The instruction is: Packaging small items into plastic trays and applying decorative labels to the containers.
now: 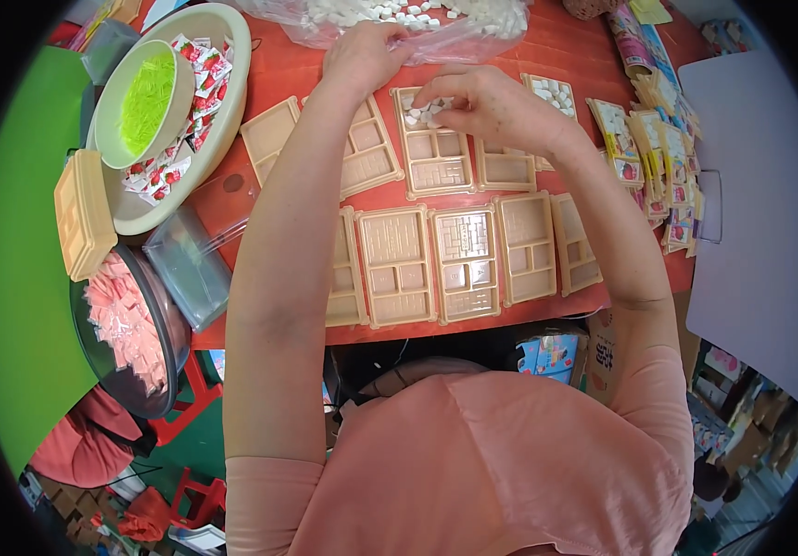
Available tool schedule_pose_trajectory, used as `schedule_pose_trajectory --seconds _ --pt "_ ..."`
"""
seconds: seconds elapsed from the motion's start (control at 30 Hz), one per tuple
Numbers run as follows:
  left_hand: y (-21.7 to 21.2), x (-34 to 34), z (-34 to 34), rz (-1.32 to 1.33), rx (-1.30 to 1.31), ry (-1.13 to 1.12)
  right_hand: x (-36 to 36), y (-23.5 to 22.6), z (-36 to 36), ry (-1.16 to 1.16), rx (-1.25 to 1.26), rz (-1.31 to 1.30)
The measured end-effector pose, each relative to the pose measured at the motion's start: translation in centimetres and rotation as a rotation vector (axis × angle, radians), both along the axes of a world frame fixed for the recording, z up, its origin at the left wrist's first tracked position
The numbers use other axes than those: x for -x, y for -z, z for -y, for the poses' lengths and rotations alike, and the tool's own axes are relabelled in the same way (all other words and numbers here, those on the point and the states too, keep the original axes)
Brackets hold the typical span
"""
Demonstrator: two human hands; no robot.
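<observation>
My right hand (501, 107) is over the upper compartment of a beige divided tray (438, 176). Its thumb and fingers curl around small white chunky pieces (415, 119), some of which lie in that compartment. Farther left, my left hand (362, 60) is at the near edge of a clear plastic bag (459, 48). The fingers bend inward against the film and seem to grip it; their tips are partly hidden. More white pieces (413, 14) fill the bag. Beside the working tray, another beige tray (552, 93) holds white pieces in its far compartment.
Several unfilled beige trays (397, 250) line the red table's (292, 51) near edge. On the left are a large basin (237, 83) of strawberry-print sachets, a bowl of green shreds (147, 102) and a tub of pink packets (126, 320). Packed trays (672, 176) pile up at right.
</observation>
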State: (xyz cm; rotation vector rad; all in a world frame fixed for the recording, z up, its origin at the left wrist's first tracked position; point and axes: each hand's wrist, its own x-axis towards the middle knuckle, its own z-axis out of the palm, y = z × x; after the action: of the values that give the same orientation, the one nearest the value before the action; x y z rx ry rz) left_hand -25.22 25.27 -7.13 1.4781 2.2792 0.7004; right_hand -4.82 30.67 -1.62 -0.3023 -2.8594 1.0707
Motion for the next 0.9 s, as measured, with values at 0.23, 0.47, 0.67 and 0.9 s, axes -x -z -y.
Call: schedule_pose_trajectory --seconds 0.23,0.47,0.67,0.9 --pt "-0.3 -0.3 0.7 0.024 -0.067 -0.004 1.6 -0.9 -3.2 0.365 0.271 -0.083" --pt "1.7 -0.3 1.6 0.024 -0.188 -0.035 10.5 1.8 -7.1 0.395 -0.169 -0.034" --pt "1.1 -0.7 1.3 0.013 -0.162 -0.044 11.6 4.6 -9.6 0.365 -0.363 -0.074" --pt "0.8 0.1 0.5 0.092 -0.118 -0.046 8.1 1.2 -7.6 0.325 -0.060 -0.335"
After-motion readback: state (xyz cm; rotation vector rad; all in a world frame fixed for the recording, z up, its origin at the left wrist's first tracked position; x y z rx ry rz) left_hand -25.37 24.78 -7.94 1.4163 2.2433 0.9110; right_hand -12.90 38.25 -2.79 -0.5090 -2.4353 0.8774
